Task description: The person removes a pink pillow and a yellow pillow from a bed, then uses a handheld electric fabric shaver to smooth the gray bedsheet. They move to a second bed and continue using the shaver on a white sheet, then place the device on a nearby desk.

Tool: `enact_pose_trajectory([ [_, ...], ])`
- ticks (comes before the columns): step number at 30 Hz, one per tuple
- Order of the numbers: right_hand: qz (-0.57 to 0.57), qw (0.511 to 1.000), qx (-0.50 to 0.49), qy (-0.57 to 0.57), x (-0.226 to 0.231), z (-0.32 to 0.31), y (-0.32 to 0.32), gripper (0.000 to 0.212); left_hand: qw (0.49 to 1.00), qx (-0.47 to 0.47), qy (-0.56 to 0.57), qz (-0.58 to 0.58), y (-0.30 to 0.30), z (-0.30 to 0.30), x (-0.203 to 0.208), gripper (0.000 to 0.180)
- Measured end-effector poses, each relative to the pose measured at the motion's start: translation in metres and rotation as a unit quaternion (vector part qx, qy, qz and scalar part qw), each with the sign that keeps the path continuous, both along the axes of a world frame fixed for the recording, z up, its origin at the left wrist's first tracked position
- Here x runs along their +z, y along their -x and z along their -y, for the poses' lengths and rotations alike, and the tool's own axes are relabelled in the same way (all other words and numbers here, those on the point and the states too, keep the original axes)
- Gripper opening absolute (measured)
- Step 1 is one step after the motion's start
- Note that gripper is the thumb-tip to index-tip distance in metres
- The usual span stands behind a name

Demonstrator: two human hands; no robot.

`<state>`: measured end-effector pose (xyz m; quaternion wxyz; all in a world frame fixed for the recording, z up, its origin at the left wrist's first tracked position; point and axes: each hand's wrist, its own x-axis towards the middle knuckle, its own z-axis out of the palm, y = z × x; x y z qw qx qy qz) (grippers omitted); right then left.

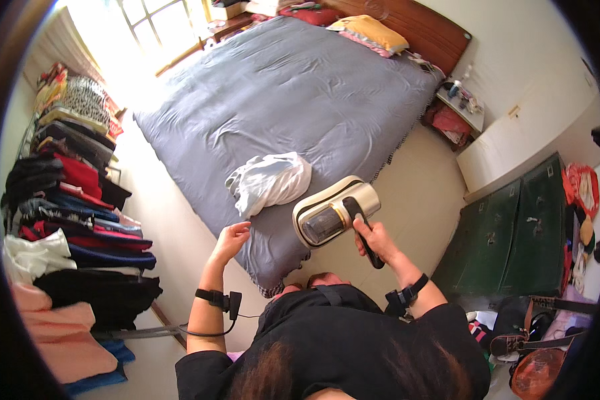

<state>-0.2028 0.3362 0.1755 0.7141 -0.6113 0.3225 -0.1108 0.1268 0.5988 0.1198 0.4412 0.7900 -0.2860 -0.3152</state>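
The step in hand seemed to be steadying the handheld vacuum [343,193], its handle grasped in the right hand [376,241] by the near corner of the bed [280,100], while the left hand [231,240] was empty, fingers loosely bent, near the crumpled white cloth [273,181]. Bringing the vacuum to the sheet would have called for a level wrist, clear of that cloth. Its see-through dust cup [322,225] showed no readable contents, the green cabinet [503,233] stood closed, and the nightstand [475,119] held something red [450,121] beneath its top.
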Motion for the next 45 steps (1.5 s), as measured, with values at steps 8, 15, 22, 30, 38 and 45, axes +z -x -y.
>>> enact_pose_trajectory([
  [8,0.035,0.995,-0.094,-0.015,0.000,-0.019,0.053,0.031,0.975,-0.223,-0.011,0.015,0.023,0.100,0.042,0.043],
  [15,0.032,0.955,-0.285,-0.068,-0.004,-0.102,0.109,0.032,0.906,-0.420,0.027,0.031,0.042,0.167,0.023,0.044],
  [22,0.028,0.865,-0.495,-0.081,-0.016,-0.231,0.174,0.030,0.851,-0.519,-0.065,-0.048,0.133,0.233,-0.017,0.044],
  [30,0.081,0.639,-0.755,-0.121,-0.053,-0.389,0.265,0.020,0.678,-0.729,-0.066,0.064,0.349,0.246,0.011,0.044],
  [38,0.126,0.420,-0.880,-0.181,-0.116,-0.510,0.393,0.021,0.616,-0.769,-0.138,0.100,0.600,0.176,-0.012,0.044],
  [45,0.118,0.334,-0.924,-0.143,-0.118,-0.608,0.553,0.016,0.423,-0.899,-0.112,0.012,0.874,0.056,-0.075,0.043],
])
